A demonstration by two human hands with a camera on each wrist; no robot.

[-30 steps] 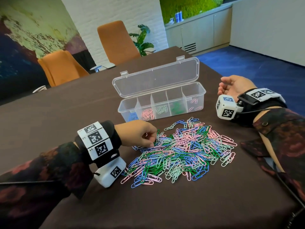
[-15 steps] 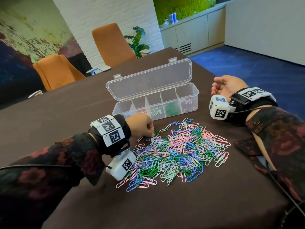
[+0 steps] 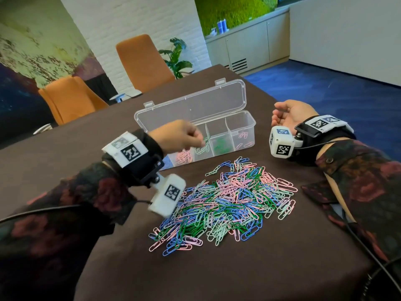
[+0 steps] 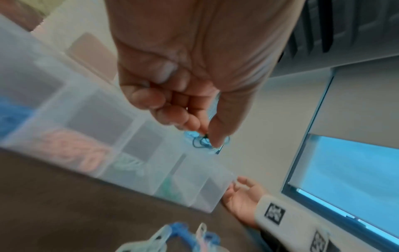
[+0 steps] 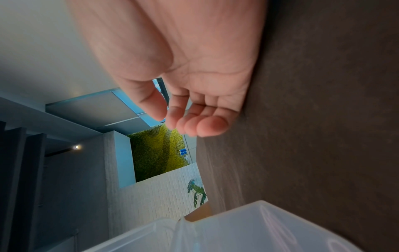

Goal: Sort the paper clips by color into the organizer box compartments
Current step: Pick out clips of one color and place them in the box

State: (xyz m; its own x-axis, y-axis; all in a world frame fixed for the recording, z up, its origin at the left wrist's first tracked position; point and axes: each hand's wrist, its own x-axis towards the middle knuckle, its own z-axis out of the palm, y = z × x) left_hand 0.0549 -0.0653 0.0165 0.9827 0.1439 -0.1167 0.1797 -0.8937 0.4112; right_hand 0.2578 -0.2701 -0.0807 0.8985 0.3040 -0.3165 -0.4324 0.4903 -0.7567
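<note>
Nearby, orange chairs [image 3: 141, 61] — a plant [image 3: 176, 56] behind the table [image 3: 217, 268]

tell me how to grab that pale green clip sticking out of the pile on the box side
Pinch the pale green clip across its narrow width, at the free end that juts out of the pile. Come down from above on the organizer box side. It lies flat on the table, so only its top is open, and that end looks clear of the tangle.

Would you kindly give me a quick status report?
Left hand pinching green clip over organizer box. Right hand idle, empty, beside box. Mixed pile unsorted. Nothing blocking.
</note>
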